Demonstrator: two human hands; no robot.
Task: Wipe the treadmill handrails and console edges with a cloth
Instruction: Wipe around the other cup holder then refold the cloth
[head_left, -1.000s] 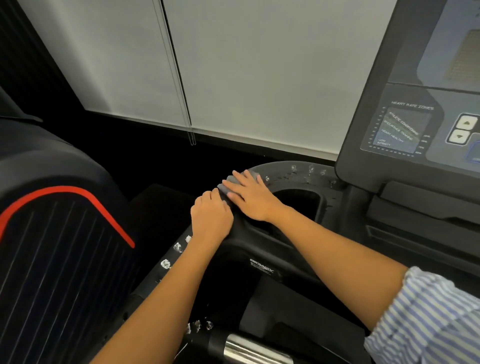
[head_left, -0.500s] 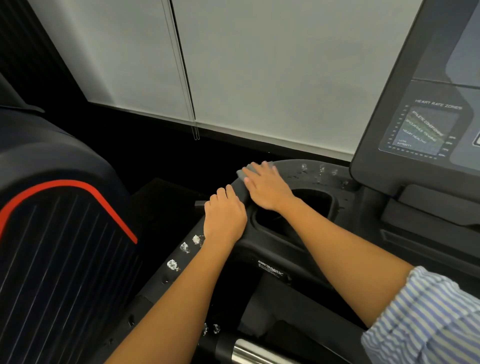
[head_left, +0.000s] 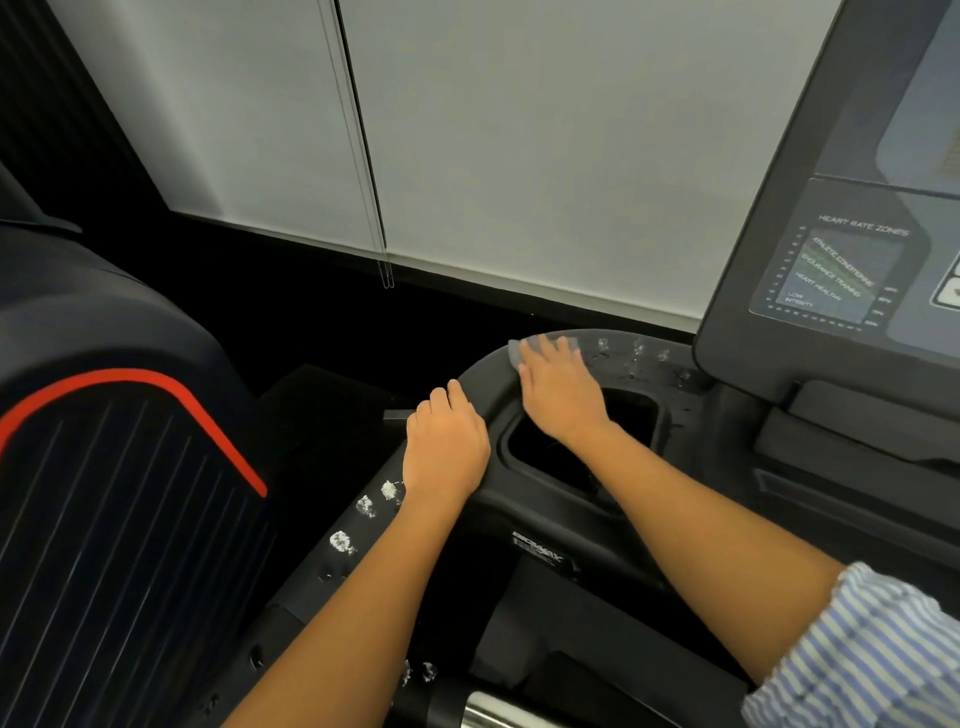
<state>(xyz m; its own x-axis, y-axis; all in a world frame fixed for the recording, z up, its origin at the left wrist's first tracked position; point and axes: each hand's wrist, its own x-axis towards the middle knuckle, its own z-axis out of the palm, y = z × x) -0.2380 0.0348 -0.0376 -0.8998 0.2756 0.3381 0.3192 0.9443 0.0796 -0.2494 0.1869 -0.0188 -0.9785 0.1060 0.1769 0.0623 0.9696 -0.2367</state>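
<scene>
There was only one view, from the person's head. It looked forward and down, from close, at the curved handrail (head_left: 483, 382), with the console (head_left: 810, 291) at the right edge.

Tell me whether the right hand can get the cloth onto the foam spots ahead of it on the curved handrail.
Probably yes: the right hand presses the cloth on the curved handrail, and nothing lies between it and the foam spots.

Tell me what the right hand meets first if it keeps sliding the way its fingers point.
Probably only rail: the right hand, flat on the cloth, points up-left toward the curved handrail's outer edge.
</scene>
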